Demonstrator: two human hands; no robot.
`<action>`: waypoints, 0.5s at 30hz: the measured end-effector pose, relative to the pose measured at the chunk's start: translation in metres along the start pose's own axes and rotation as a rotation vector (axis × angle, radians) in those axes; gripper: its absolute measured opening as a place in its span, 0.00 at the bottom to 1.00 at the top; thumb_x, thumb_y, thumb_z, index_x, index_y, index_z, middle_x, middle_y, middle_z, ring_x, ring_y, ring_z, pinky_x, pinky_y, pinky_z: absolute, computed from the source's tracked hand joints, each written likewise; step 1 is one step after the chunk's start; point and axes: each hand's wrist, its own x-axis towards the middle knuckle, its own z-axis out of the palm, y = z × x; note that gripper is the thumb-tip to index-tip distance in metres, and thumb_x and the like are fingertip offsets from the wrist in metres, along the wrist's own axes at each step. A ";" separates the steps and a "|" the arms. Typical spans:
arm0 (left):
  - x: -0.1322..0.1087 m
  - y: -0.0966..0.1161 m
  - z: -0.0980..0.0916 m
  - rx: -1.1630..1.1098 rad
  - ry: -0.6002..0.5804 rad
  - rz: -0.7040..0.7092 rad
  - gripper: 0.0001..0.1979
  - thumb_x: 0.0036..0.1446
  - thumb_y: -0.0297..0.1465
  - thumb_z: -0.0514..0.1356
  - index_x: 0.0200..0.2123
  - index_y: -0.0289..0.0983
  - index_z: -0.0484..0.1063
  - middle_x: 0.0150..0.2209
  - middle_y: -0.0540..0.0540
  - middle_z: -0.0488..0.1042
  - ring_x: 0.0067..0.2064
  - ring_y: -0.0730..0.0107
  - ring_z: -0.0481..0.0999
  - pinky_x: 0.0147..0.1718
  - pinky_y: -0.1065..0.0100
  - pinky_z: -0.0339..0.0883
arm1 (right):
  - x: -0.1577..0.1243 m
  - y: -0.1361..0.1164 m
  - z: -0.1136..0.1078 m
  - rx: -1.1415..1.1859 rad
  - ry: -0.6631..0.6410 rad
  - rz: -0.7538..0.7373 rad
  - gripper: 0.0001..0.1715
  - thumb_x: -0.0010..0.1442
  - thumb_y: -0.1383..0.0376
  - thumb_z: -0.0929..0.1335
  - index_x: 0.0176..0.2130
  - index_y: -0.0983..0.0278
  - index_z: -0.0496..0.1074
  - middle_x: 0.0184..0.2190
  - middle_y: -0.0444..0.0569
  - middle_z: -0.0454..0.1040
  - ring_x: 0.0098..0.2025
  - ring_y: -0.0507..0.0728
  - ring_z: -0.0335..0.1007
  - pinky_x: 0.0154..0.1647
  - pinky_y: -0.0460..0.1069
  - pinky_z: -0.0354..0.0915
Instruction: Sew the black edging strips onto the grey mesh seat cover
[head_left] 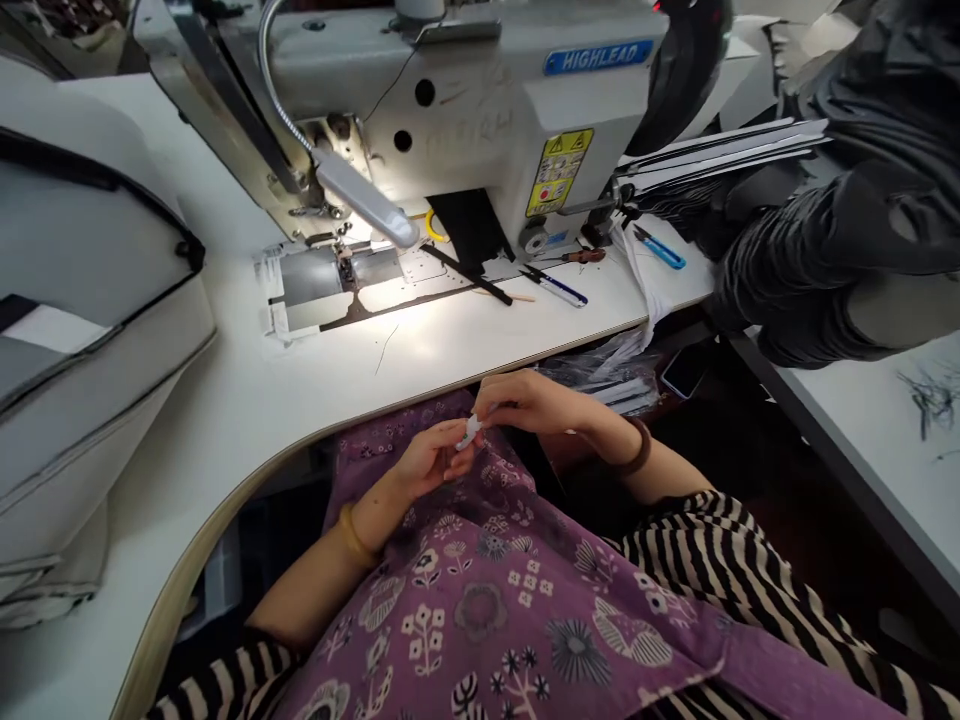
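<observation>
Along the top of the frame runs a white curved sewing table (225, 390) with a pale wooden edge, carrying a grey-white HIGHLEAD industrial sewing machine (465, 100). A silver gooseneck lamp (360, 195) shines down on the metal needle plate (337, 280). Right of the plate lie a slim black strip (469, 272), a blue-and-white pen (555, 285) and blue-handled snips (660, 248). A stack of flat black-and-white strips (720, 150) sits at upper right beside a bulky dark fabric bundle (840, 220), while a grey padded panel with black piping (82, 300) rests on the table at left. Past the table's front edge, a black phone (682, 370) lies on a dark surface, and at far right a second white table (862, 450) holds loose dark threads.

Below the table edge and apart from it, both hands meet above a purple floral apron (480, 610). The left hand (431, 462), with an amber bangle (356, 535) at its wrist, and the right hand (529, 403), with a brown bracelet (637, 447), are curled nearly closed. Their fingertips pinch a small white scrap (470, 432) between them, at the middle of the frame. It is too small to tell what the scrap is made of.
</observation>
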 end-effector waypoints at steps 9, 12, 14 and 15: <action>0.020 -0.038 0.006 -0.046 0.020 -0.021 0.23 0.47 0.49 0.66 0.30 0.32 0.70 0.18 0.53 0.62 0.19 0.78 0.58 0.18 0.73 0.50 | -0.028 0.012 0.003 0.101 -0.101 0.346 0.15 0.63 0.57 0.66 0.44 0.64 0.74 0.36 0.48 0.77 0.38 0.51 0.73 0.39 0.45 0.67; 0.030 -0.050 0.011 -0.009 0.051 0.016 0.27 0.45 0.53 0.67 0.31 0.33 0.70 0.19 0.53 0.64 0.21 0.79 0.59 0.20 0.74 0.50 | -0.039 0.014 0.004 0.046 -0.170 0.653 0.18 0.64 0.53 0.64 0.39 0.64 0.73 0.26 0.44 0.75 0.27 0.49 0.70 0.30 0.45 0.64; 0.034 -0.054 0.012 0.007 0.024 0.008 0.28 0.44 0.53 0.67 0.31 0.33 0.69 0.19 0.54 0.64 0.20 0.79 0.59 0.20 0.73 0.49 | -0.046 0.013 0.007 0.042 -0.185 0.733 0.20 0.64 0.53 0.61 0.34 0.64 0.72 0.22 0.43 0.72 0.23 0.49 0.68 0.27 0.45 0.63; 0.036 -0.055 0.012 0.013 -0.002 -0.006 0.28 0.44 0.53 0.67 0.30 0.33 0.69 0.18 0.54 0.63 0.20 0.79 0.59 0.20 0.73 0.48 | -0.049 0.013 0.008 0.050 -0.169 0.728 0.19 0.64 0.53 0.61 0.34 0.64 0.72 0.23 0.44 0.73 0.24 0.50 0.69 0.28 0.45 0.63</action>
